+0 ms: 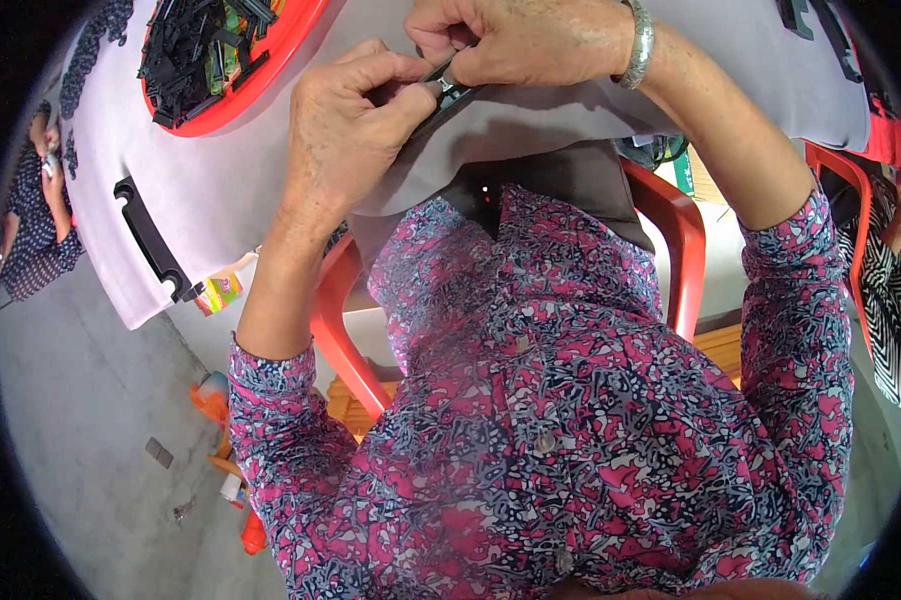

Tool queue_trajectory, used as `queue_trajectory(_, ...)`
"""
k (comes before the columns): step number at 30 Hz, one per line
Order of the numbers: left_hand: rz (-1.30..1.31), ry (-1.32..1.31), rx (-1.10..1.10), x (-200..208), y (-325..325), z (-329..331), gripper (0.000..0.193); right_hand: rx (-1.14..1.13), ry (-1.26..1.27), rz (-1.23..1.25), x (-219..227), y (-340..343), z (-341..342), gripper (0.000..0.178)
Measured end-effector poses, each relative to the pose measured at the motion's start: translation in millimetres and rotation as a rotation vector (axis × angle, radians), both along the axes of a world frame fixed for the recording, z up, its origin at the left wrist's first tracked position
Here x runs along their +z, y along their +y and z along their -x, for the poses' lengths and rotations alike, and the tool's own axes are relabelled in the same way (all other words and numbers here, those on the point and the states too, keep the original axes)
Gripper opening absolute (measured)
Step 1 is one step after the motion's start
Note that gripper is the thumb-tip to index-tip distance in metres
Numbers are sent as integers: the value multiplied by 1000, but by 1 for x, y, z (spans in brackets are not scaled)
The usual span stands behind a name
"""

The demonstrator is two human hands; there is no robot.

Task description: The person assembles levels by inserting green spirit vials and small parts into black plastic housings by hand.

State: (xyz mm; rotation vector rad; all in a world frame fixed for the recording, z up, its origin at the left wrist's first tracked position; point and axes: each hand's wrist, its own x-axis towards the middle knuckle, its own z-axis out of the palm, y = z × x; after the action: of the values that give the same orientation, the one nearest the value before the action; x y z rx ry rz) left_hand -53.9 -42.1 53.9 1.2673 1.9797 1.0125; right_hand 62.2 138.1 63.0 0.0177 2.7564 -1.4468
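My left hand (340, 130) and my right hand (540, 42) meet over the near edge of the table. Both pinch a small dark plastic piece (454, 97) between thumbs and fingers, and a bit of it looks shiny or pale. Most of the piece is hidden by my fingers, so its exact kind is unclear. A silvery bracelet (638, 45) circles my right wrist. Left of my hands, a red tray (232, 117) holds a heap of black plastic pieces (185, 75) with some green and yellow ones among them.
A long black clip-like strip (150, 240) lies on the grey tablecloth (205, 190) near its left edge. Small black parts (90, 55) are piled at the far left. More black pieces (820, 30) lie far right. Red chairs (685, 240) and other people (40, 220) are around the table.
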Motion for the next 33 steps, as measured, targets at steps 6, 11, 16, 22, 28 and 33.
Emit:
queue_trajectory(6, 5, -20, 30, -1, 0, -1, 22, -9, 34, 3, -1, -1, -1, 20)
queue_trajectory(11, -1, -70, 73, -8, -1, -5, 22, 0, 10, -19, -10, -3, 1, 20)
queue_trajectory(16, 47, -60, 100, -16, -3, -12, 23, -7, -68, -42, -21, -6, 0, 20)
queue_trajectory(22, 77, -39, 114, -21, -7, -19, 24, -102, -68, -42, -21, -17, -11, 20)
queue_trajectory(28, 19, -38, 90, -25, -12, -24, 23, -72, -84, -70, -20, -20, -14, 17)
queue_trajectory(33, -9, -49, 59, -28, -13, -17, 24, -55, -218, -71, -9, -19, -8, 16)
